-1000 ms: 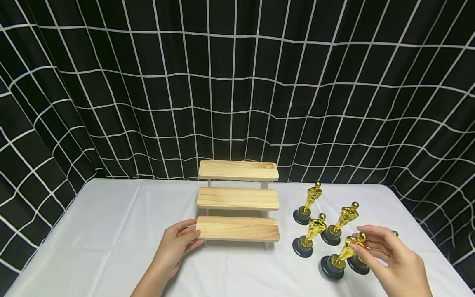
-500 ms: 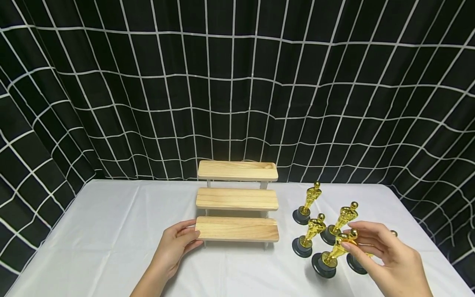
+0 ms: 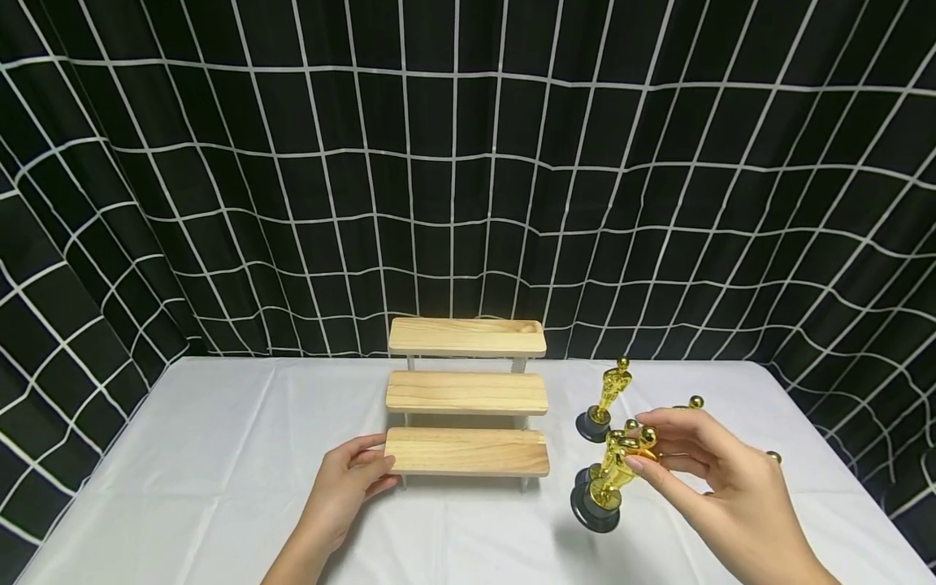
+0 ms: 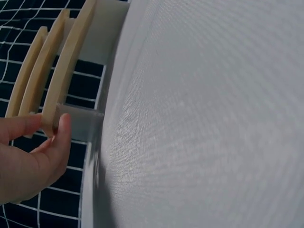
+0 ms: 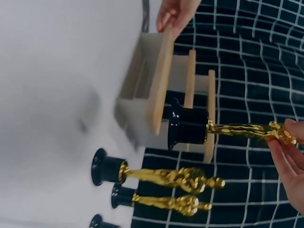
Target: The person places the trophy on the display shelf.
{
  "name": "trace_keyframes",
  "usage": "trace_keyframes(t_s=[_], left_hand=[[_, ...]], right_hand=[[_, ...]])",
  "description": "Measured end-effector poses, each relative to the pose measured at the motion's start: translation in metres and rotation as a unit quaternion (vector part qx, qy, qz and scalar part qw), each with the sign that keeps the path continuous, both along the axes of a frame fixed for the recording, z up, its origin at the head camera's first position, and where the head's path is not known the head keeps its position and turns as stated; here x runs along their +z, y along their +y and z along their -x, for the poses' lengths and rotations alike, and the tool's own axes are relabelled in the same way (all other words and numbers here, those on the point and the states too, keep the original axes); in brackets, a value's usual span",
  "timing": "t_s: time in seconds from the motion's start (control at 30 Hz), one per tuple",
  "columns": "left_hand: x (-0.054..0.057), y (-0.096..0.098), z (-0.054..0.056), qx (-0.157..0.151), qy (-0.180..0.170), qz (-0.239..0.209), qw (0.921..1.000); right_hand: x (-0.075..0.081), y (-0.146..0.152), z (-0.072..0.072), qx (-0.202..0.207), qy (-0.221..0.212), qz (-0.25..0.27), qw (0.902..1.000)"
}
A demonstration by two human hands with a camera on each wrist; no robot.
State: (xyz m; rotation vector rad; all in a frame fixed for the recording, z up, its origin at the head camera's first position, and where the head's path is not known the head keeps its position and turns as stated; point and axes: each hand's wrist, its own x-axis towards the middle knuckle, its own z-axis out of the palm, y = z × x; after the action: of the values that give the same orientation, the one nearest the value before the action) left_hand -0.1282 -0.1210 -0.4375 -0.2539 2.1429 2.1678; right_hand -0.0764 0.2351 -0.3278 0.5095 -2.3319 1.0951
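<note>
A three-tier stepped display stand (image 3: 468, 452) with pale wooden shelves stands at mid-table. My left hand (image 3: 340, 483) grips the left end of its lowest shelf; in the left wrist view, thumb and fingers pinch the board's corner (image 4: 51, 111). To the right, my right hand (image 3: 731, 479) pinches a gold figurine trophy (image 3: 604, 494) by its upper body, black round base downward. The right wrist view has that trophy (image 5: 190, 126) raised off the tablecloth, base hanging free. Just behind it, another trophy (image 3: 585, 475) is mostly covered.
Further back stands a gold trophy (image 3: 610, 394). My right hand hides most of two others, leaving a gold head (image 3: 696, 402) and another head (image 3: 773, 457) showing. A white cloth (image 3: 241, 455) covers the table, and a black curtain with white grid lines (image 3: 468, 187) hangs behind.
My right hand has carried the held trophy leftward and upward, from among the other trophies to in front of one nearer the stand. My left hand stays at the lowest shelf.
</note>
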Motion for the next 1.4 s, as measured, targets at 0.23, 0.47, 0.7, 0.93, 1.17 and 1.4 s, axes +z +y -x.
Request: trace_keyframes(t_s=[0.23, 0.47, 0.7, 0.93, 1.17, 1.4], left_hand=[[0.001, 0.000, 0.000, -0.012, 0.016, 0.055, 0.9983], [0.001, 0.001, 0.001, -0.007, 0.005, 0.025, 0.9996], [0.000, 0.002, 0.002, 0.000, -0.005, 0.003, 1.0000], [-0.001, 0.000, 0.003, -0.001, -0.007, 0.006, 1.0000], [0.000, 0.001, 0.003, -0.004, -0.009, 0.008, 0.9999], [0.001, 0.001, 0.002, 0.000, -0.010, 0.007, 0.9999]], right_hand=[[0.014, -0.017, 0.012, 0.056, 0.019, 0.022, 0.9980], [0.025, -0.033, 0.029, 0.082, 0.029, 0.033, 0.9957], [0.036, -0.045, 0.048, 0.097, 0.034, 0.046, 0.9937], [0.048, -0.060, 0.067, 0.096, 0.020, 0.051, 0.9939], [0.052, -0.077, 0.081, 0.096, -0.015, 0.075, 0.9924], [0.054, -0.094, 0.094, 0.095, -0.026, 0.088, 0.9913]])
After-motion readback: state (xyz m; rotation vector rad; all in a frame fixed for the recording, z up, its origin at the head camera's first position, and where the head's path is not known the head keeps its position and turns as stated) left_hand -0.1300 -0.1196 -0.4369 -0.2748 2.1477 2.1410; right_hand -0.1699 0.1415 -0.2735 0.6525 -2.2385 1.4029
